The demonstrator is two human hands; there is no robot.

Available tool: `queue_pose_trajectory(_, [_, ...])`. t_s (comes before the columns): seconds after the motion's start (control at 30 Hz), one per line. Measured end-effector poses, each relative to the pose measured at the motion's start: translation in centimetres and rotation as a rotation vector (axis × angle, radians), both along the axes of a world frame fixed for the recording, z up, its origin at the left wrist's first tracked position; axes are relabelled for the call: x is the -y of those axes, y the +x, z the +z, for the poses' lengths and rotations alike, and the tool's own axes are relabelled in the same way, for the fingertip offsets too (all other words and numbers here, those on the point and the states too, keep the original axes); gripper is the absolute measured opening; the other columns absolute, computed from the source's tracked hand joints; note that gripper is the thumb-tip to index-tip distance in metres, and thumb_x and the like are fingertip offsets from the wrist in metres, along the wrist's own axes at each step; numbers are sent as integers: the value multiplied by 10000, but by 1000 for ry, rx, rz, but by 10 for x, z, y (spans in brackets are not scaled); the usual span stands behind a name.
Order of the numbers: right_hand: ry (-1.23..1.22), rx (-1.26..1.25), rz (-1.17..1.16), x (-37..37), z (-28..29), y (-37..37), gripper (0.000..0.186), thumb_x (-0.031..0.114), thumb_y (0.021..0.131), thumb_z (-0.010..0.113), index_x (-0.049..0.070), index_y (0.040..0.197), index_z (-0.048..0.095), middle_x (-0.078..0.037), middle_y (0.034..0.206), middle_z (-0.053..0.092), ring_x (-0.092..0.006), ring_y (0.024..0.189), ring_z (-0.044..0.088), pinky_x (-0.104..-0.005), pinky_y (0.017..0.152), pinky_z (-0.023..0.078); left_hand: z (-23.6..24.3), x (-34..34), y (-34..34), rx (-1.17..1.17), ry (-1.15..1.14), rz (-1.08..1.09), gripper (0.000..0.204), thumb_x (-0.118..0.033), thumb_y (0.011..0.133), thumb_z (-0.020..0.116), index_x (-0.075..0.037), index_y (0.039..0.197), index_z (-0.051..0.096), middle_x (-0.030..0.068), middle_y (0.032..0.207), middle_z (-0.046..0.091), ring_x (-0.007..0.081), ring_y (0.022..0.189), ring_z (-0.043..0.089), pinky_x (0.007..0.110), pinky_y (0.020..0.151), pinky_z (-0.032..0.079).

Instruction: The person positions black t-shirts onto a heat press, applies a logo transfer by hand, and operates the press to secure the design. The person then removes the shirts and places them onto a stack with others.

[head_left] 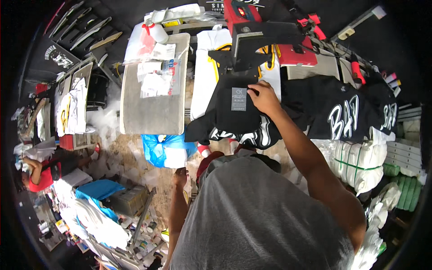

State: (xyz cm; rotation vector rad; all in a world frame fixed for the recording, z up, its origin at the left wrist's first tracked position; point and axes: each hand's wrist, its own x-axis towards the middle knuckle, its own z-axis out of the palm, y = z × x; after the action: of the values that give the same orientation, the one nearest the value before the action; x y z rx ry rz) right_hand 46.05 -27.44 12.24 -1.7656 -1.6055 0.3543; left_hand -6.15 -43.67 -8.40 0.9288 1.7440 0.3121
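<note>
A black T-shirt [228,116] is spread over the narrow platen of a heat press, and its white lettering hangs at the near edge. On it lies a small grey printed label sheet [239,99]. My right hand [265,96] is closed, with thumb and forefinger pinching at the sheet's right edge. Low beside my body, my left hand [180,177] has its fingers curled. It is just below a white sheet [175,157] over a blue plastic bag [154,150]; whether it grips the sheet is hidden.
A raised dark press plate [267,33] juts over the shirt's far end. To the left stands a grey board [153,112] with papers and a white bottle [157,33]. Black printed shirts [333,108] lie at right, above a tied white bundle [357,164]. Another person [45,175] sits far left.
</note>
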Motion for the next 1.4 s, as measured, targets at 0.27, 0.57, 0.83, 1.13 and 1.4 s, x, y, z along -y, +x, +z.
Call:
queue_pose_trajectory(0.27, [6, 79, 102, -25, -13, -1, 61, 97, 792, 702, 45, 822, 695, -145, 873, 619, -374, 919, 589, -444, 838, 494, -11, 68, 4, 3, -43, 54, 229, -185, 978, 528, -18, 1031, 676, 56, 784, 676, 149, 653, 648, 287, 566, 521])
queue_pose_trajectory(0.57, [-724, -275, 991, 97, 89, -56, 228, 215, 896, 691, 24, 1016, 722, -159, 1016, 711, -285, 943, 689, -383, 882, 514, -11, 108, 5, -47, -79, 77, 302, -223, 983, 518, 6, 1115, 663, 104, 879, 714, 176, 678, 687, 313, 606, 559])
queue_pose_trajectory(0.83, [691, 35, 159, -53, 287, 108, 194, 168, 955, 632, 24, 1055, 715, -104, 1080, 686, -219, 1024, 640, -328, 917, 493, -2, 112, -8, -23, -51, -9, 327, -273, 978, 550, -19, 1165, 637, 111, 951, 727, 173, 770, 714, 311, 680, 556])
queue_pose_trajectory(1.13, [134, -217, 332, -154, 248, 118, 366, 263, 985, 613, 66, 1293, 598, -45, 1201, 645, -128, 1111, 559, -302, 963, 455, -16, 132, -17, 9, -10, 106, 294, -223, 979, 547, 3, 1137, 646, 110, 912, 726, 190, 743, 711, 312, 652, 561])
queue_pose_trajectory(1.4, [344, 331, -33, -89, 251, 64, 402, 340, 976, 557, 33, 1230, 612, -192, 1150, 650, -345, 1114, 603, -392, 993, 440, -27, 154, -35, -80, -153, -37, 327, -255, 966, 515, -22, 1163, 630, 95, 920, 736, 185, 767, 721, 328, 691, 547])
